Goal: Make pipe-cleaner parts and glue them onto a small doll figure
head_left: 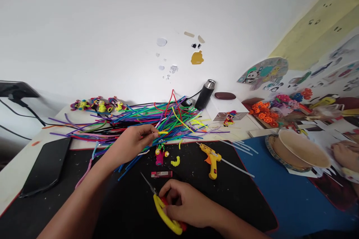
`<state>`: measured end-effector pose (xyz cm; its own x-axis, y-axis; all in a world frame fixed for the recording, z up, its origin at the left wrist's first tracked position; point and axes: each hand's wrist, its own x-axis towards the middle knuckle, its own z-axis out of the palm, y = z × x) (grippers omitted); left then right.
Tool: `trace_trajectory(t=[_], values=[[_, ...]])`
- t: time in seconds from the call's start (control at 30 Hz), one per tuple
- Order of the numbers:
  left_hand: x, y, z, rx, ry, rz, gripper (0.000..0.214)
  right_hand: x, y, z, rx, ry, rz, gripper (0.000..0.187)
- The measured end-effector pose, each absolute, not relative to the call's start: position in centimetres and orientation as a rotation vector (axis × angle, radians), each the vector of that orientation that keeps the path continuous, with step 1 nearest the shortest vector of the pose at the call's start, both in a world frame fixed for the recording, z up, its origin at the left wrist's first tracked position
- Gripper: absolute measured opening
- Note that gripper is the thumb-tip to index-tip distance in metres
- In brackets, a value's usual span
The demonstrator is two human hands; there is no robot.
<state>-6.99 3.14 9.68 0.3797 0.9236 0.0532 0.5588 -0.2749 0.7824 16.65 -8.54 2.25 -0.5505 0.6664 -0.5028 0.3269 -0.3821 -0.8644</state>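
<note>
My left hand (pixel 131 143) reaches into a heap of coloured pipe cleaners (pixel 146 121) and pinches a short yellow piece (pixel 162 133) between thumb and fingers. My right hand (pixel 186 203) rests low on the black mat (pixel 123 201), its fingers curled through the handles of yellow scissors (pixel 165 214) whose blades point up and left. Between the hands stand a small pink pipe-cleaner figure (pixel 159 155), a curled yellow bit (pixel 176 162) and a small red tube (pixel 161 174).
A yellow glue gun (pixel 211 158) lies right of centre with clear glue sticks (pixel 238 147) beside it. Finished figures (pixel 98 105) line the back left. A dark flask (pixel 205 94), a white box (pixel 227 107), a phone (pixel 46 166) and a paper bowl (pixel 304 151) surround the mat. Another person's hand (pixel 344 155) is at far right.
</note>
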Motion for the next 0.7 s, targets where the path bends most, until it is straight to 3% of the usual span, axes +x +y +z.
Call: trace_trajectory(t=[0.1, 0.2, 0.4, 0.57, 0.7], values=[[-6.9, 3.2, 9.5, 1.942, 1.284, 0.708, 0.038, 16.6, -8.5, 0.7, -1.222, -1.224, 2.360, 0.056], [-6.9, 3.1, 9.8, 1.885, 1.325, 0.794, 0.038, 16.5, -8.5, 0.3, -1.119, -1.141, 2.424, 0.073], [-7.8, 3.3, 10.8, 1.627, 1.413, 1.180, 0.038, 17.1, -6.9, 2.3, -0.715, -1.043, 2.316, 0.074], [-8.3, 3.5, 10.9, 1.549, 1.388, 1.250, 0.040, 17.0, -4.9, 3.6, -0.554, -0.969, 2.129, 0.069], [-7.8, 3.4, 10.7, 1.524, 1.384, 1.216, 0.044, 16.0, -3.8, 3.0, -0.543, -0.959, 2.134, 0.084]])
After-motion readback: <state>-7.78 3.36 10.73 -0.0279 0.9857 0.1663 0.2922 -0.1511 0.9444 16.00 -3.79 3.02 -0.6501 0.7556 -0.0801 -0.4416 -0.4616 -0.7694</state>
